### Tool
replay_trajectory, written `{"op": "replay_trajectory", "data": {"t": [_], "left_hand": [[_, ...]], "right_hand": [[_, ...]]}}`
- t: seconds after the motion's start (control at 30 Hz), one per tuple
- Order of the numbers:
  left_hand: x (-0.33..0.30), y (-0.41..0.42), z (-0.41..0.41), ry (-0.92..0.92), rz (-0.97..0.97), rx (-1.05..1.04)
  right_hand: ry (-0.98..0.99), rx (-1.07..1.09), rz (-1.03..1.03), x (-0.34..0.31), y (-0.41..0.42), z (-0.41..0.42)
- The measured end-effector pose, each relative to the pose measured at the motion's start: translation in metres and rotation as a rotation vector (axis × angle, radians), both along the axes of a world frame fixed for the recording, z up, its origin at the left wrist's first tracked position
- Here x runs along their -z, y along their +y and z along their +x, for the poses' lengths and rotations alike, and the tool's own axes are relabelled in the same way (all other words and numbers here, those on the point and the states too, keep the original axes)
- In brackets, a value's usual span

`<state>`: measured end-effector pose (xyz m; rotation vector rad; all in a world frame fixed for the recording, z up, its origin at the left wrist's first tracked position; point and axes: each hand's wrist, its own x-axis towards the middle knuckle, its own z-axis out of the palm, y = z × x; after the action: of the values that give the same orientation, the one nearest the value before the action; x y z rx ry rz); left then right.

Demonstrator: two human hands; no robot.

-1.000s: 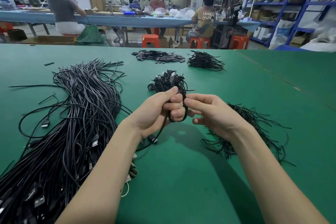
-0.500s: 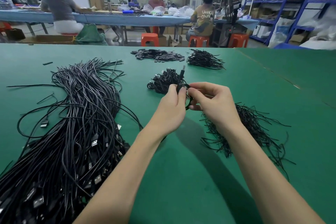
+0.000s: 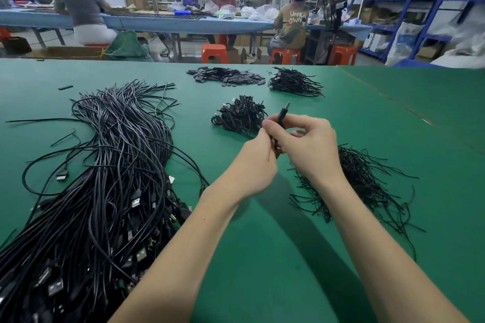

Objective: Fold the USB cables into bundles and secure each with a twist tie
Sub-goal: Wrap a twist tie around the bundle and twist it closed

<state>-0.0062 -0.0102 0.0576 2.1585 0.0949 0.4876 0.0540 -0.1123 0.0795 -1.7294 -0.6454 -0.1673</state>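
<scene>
Nearby — loose cables [image 3: 99, 191] left, twist ties [image 3: 367, 186] right

Two bare forearms, no sleeves, gloves, rings or watch; left hand [image 3: 256, 162], right hand [image 3: 309, 148]

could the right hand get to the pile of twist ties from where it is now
Probably yes, once freed. The right hand hangs just above and left of the pile of twist ties, with nothing between them. But its fingers pinch the folded cable together with the left hand, so it must let go first.
</scene>
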Motion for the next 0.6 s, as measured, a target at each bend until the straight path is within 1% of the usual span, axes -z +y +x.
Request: {"op": "replay_trajectory", "data": {"t": [0.07, 0.17, 0.2, 0.27, 0.3, 0.33, 0.37, 0.4, 0.47, 0.5, 0.53, 0.6], "left_hand": [[0.001, -0.002, 0.001, 0.006, -0.035, 0.029], [0.003, -0.007, 0.004, -0.047, -0.279, 0.074], [0.005, -0.008, 0.005, -0.065, -0.306, 0.054], [0.011, -0.007, 0.008, -0.082, -0.332, 0.000], [0.012, -0.005, 0.009, -0.084, -0.376, -0.025], [0.013, -0.002, 0.009, -0.084, -0.434, -0.050], [0.012, 0.001, 0.010, -0.086, -0.493, -0.076], [0.012, 0.005, 0.011, -0.091, -0.549, -0.101], [0.012, 0.012, 0.012, -0.117, -0.663, -0.134], [0.012, 0.015, 0.013, -0.132, -0.723, -0.137], [0.013, 0.017, 0.013, -0.142, -0.780, -0.132], [0.014, 0.017, 0.013, -0.153, -0.859, -0.113]], "right_hand": [[0.017, 0.029, 0.020, 0.002, -0.005, 0.005], [0.153, 0.047, 0.087, 0.004, -0.013, 0.014], [0.198, 0.032, 0.075, 0.004, -0.014, 0.014], [0.292, -0.073, 0.070, 0.003, -0.015, 0.016], [0.351, -0.129, 0.077, 0.001, -0.018, 0.018], [0.390, -0.161, 0.039, -0.002, -0.022, 0.020], [0.359, -0.168, -0.094, -0.005, -0.029, 0.023], [0.258, -0.169, -0.333, -0.008, -0.037, 0.028], [0.051, -0.188, -0.903, -0.014, -0.052, 0.034], [0.023, -0.194, -1.122, -0.015, -0.056, 0.034], [0.048, -0.190, -1.255, -0.013, -0.057, 0.033], [0.108, -0.156, -1.365, -0.009, -0.054, 0.029]]}}
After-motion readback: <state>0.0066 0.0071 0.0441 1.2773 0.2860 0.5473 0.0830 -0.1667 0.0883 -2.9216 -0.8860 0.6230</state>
